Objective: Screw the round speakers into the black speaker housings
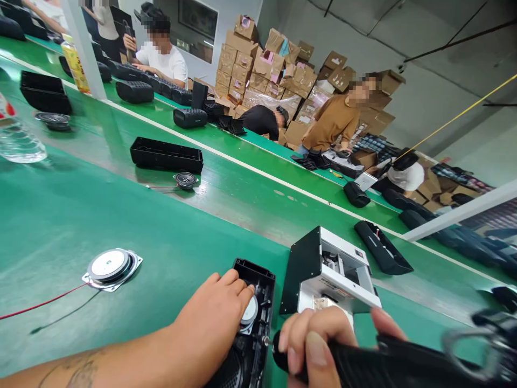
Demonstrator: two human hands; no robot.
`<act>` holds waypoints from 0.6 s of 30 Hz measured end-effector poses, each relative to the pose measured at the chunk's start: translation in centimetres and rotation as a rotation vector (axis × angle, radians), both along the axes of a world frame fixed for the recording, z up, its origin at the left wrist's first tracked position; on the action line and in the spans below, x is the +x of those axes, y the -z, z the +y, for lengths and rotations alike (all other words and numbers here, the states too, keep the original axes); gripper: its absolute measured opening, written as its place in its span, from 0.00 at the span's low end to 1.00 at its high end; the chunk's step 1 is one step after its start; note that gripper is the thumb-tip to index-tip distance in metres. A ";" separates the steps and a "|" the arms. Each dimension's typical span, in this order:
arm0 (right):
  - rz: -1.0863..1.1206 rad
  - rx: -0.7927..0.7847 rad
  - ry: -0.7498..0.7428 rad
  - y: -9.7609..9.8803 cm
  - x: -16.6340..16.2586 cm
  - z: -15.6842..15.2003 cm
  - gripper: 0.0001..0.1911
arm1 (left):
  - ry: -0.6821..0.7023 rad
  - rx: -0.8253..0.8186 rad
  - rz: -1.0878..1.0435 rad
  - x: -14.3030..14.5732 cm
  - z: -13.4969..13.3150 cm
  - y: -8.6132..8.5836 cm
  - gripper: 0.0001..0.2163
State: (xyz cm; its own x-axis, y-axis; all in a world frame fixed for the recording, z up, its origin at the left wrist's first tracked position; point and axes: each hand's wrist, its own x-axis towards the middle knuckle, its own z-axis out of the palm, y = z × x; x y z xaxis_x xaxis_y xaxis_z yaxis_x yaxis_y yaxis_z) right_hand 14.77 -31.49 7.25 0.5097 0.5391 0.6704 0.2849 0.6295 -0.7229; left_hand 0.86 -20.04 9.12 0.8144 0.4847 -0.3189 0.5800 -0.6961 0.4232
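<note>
From the head camera, the left hand point(214, 318) pressed flat on the small speaker driver point(249, 312), steadying it inside the black speaker housing point(258, 302) at the counter's point(169, 258) near edge. The right hand point(319, 339) had its grip closed around the black electric screwdriver point(383, 361), tip toward the housing's side.

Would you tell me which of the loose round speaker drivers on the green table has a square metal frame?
The nearest speaker driver, with the red wire; the far ones are small, black and round.

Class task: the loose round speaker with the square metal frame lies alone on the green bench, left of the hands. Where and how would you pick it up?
Probably take the loose speaker from above, pinching opposite edges of its square frame. It lies flat, cone up, so the frame corners are free; avoid the cone and the red wire trailing leftwards.
</note>
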 end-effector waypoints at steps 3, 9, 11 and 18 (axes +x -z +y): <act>0.047 0.025 0.121 1.4 -2.1 1.6 0.30 | 0.005 0.003 0.010 0.0 -0.1 -0.4 0.25; 0.021 -0.009 0.118 1.8 -2.0 1.7 0.33 | 0.015 0.006 0.005 0.1 0.0 -0.4 0.23; 0.018 -0.021 0.109 2.0 -1.8 1.6 0.34 | 0.020 0.011 0.003 0.1 0.0 -0.3 0.22; -0.029 0.058 0.040 2.9 -2.1 1.9 0.29 | 0.049 0.032 -0.015 0.4 -0.1 -0.1 0.19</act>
State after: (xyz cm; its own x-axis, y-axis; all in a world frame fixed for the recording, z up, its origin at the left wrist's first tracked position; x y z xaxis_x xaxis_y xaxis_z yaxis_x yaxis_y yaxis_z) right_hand 12.70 -29.58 4.39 0.5097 0.4787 0.7149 0.3312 0.6577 -0.6765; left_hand 1.23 -20.10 9.20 0.8422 0.4540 -0.2910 0.5384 -0.7370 0.4085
